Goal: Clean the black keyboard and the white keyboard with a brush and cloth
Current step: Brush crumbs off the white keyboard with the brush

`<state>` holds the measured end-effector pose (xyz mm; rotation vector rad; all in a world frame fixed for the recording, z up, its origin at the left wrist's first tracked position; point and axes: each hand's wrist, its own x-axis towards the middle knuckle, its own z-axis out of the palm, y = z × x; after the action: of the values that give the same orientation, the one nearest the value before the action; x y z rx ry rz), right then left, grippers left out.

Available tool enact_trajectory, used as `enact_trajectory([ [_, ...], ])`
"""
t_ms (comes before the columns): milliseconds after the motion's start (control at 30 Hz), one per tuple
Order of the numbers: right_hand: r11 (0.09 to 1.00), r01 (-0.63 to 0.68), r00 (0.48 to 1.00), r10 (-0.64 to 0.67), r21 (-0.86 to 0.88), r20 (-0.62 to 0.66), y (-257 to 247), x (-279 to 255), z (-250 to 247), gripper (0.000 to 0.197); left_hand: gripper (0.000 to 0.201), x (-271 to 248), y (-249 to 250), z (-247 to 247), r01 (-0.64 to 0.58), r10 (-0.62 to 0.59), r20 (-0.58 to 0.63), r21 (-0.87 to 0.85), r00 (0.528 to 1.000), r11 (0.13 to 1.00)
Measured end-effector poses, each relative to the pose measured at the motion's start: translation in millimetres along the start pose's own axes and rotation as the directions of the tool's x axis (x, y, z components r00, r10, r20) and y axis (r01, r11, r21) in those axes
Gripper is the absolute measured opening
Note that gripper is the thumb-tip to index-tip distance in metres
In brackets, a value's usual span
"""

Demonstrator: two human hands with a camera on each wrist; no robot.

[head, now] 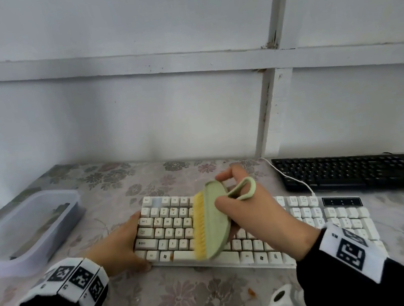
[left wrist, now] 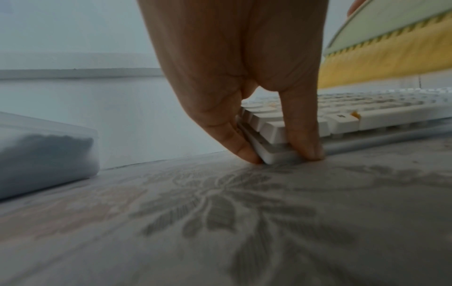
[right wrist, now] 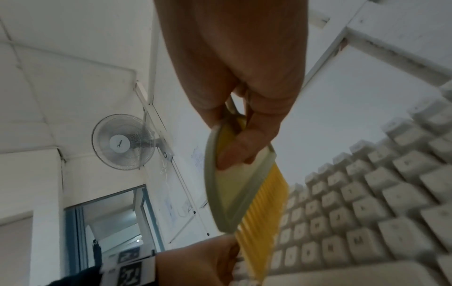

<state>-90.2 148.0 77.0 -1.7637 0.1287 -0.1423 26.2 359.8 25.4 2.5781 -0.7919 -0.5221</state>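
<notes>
The white keyboard (head: pixel 165 224) lies across the middle of the flowered table, with orange-brown specks on some left-hand keys. My left hand (head: pixel 130 242) holds its left end; in the left wrist view a finger and thumb (left wrist: pixel 305 147) pinch the near-left corner (left wrist: pixel 274 154). My right hand (head: pixel 238 204) grips a pale green brush (head: pixel 213 218) with yellow bristles, tilted on edge just above the keys right of the letter block, bristles facing left. In the right wrist view the brush (right wrist: pixel 232 193) hangs beside the key rows (right wrist: pixel 367 203). The black keyboard (head: pixel 357 171) lies at the back right.
A translucent plastic tub (head: pixel 55 197) with something dark inside stands at the left. A white cable (head: pixel 294 179) runs between the two keyboards. An orange crumb (head: pixel 252 292) lies on the cloth in front. The wall stands close behind the table.
</notes>
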Motion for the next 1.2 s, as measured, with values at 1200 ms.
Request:
enact_trajectory([
  [1200, 0.984, -0.09, 0.979, 0.115, -0.153, 0.167, 4.6, 2.9, 16.1, 0.021, 0.097, 0.9, -1.5, -1.1, -0.019, 0.019, -0.026, -0.009, 0.999, 1.0],
])
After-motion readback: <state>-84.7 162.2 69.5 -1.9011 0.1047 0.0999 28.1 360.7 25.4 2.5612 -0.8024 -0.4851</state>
